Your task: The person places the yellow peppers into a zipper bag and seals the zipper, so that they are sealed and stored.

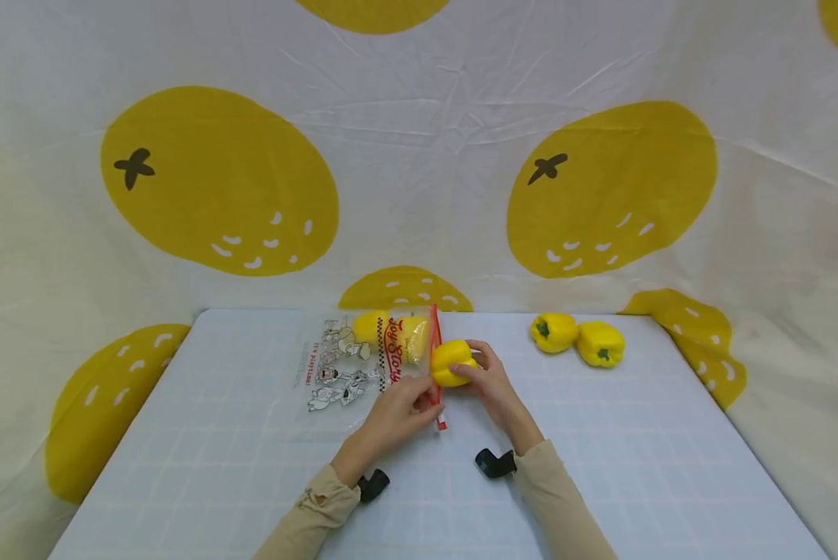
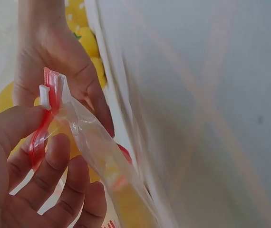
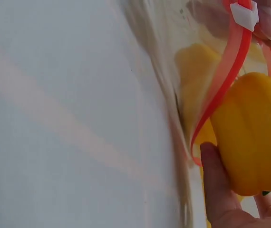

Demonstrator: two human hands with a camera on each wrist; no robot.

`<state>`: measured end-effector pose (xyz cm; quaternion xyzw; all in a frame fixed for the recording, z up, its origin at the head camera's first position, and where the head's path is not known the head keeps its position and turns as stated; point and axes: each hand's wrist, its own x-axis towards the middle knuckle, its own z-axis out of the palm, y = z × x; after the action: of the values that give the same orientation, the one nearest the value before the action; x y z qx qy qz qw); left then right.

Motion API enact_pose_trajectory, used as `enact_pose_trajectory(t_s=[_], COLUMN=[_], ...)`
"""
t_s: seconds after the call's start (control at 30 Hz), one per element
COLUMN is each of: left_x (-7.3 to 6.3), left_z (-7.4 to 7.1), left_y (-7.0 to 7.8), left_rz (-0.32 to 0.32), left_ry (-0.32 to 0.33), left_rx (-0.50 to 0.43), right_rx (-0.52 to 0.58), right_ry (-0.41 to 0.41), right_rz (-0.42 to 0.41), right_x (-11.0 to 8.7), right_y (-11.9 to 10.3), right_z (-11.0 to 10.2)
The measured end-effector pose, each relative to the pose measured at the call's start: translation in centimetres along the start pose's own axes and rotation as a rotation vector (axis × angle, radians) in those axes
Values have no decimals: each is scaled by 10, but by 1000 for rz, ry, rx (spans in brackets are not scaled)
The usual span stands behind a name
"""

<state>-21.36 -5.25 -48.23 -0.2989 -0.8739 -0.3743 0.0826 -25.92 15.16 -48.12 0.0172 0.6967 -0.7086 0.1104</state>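
A clear zip bag (image 1: 342,373) with red print and cartoon drawings lies on the table, yellow bell peppers (image 1: 370,327) visible inside it. My left hand (image 1: 398,408) pinches the bag's red zip edge (image 3: 226,71) near the white slider (image 3: 245,16). Between the fingers and thumb of my right hand (image 1: 496,389) is a yellow bell pepper (image 3: 252,133). That pepper is at the bag's mouth, its end against the parted red strips in the right wrist view. In the left wrist view the bag partly hides the right hand's fingers.
Two more yellow bell peppers (image 1: 554,333) (image 1: 600,344) lie side by side at the back right of the white table (image 1: 202,435). Behind the table hangs a pale cloth (image 1: 419,179) printed with large yellow fruit. Black camera mounts (image 1: 494,463) stick out from both wrists.
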Motion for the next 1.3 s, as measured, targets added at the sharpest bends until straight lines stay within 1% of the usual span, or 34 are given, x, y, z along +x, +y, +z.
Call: enact_pose_trajectory(t_s=[0.13, 0.2, 0.3, 0.4, 0.5, 0.6, 0.73, 0.77, 0.87, 0.93, 1.0, 1.13, 1.23, 1.3], left_x=[-1, -1, -1, -1, -1, -1, -1, -1, -1, -1, -1, -1, -2, -2], left_z=[1, 1, 2, 1, 0, -1, -1, -1, -2, -2, -2, -3, -3, -3], left_y=[1, 1, 0, -1, -2, -2, 0, 0, 2, 2, 2, 2, 2, 2], left_rz=[19, 26, 41, 46, 37, 25, 31, 38, 39, 40, 38, 32, 24, 25], left_ry=[26, 35, 43, 44, 38, 18, -16, -23, -43, -47, -51, -50, -50, -44], left_rx=[-12, -14, -18, -25, -37, -51, -65, -64, -60, -58, -63, -69, -75, -74], right_rx=[-115, -176, -236, -271, -283, -281, -268, -264, -269, -285, -292, -312, -363, -394], right_ry=[-5, -17, -46, -100, -150, -177, -142, -126, -39, -18, -14, -67, -74, -82], right_rz=[-18, -42, -61, -64, -69, -78, -105, -112, -156, -179, -192, -166, -143, -146], right_x=[-1, 0, 1, 0, -2, -4, -5, -7, -6, -5, -3, -4, -6, -6], right_y=[-1, 0, 2, 3, 2, 1, -1, -5, -5, -6, -4, -5, -7, -8], right_z=[1, 1, 0, 1, 0, -1, -1, 1, 2, 1, -1, -2, -1, 0])
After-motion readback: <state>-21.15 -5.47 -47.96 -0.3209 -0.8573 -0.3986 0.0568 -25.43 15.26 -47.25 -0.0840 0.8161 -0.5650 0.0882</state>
